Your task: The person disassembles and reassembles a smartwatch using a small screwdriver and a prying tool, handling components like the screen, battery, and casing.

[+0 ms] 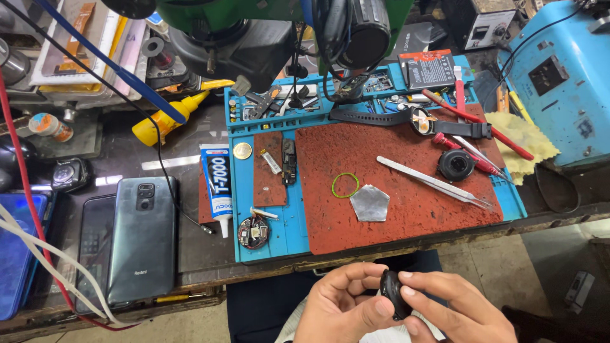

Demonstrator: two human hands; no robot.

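Both my hands are low in the head view, in front of the bench edge, pinching one small round black watch case (394, 294). My left hand (340, 305) grips its left side with thumb and fingers. My right hand (457, 308) holds its right side, index finger on top. On the red work mat (406, 190) above lie a green rubber ring (345, 185), a grey foil pentagon (370, 203), long metal tweezers (435, 182), a round black watch part (455, 164) and a black watch with strap (413, 119).
A blue tray mat (289, 222) holds a round circuit board (253, 232), a coin (242, 150) and a glue tube (218, 184). Two phones (141, 238) lie left. A microscope (267, 38) hangs above. A yellow bottle (166, 119), red-handled tools (476, 121) and a blue machine (559, 76) stand around.
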